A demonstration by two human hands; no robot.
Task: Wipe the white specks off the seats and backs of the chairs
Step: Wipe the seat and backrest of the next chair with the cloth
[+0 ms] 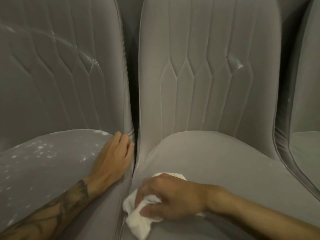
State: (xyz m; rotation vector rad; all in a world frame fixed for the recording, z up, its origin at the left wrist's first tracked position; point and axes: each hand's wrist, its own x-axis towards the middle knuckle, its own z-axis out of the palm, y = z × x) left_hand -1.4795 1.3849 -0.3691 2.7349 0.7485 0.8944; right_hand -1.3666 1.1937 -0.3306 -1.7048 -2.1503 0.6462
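Two grey upholstered chairs stand side by side. The left chair's seat (43, 163) carries many white specks, and white streaks run across its back (57, 54). The middle chair's seat (216, 161) looks plain grey, while its back (207, 66) has a white smear at the right (239, 66). My right hand (171, 196) grips a crumpled white cloth (138, 220) and presses it on the middle seat's left front. My left hand (112, 156) rests flat on the left seat's right edge, with its fingertips at the gap between the chairs.
A dark narrow gap (133, 101) separates the two chairs. A third grey chair (304, 144) shows at the right edge, close against the middle one. My tattooed left forearm (52, 212) lies across the left seat.
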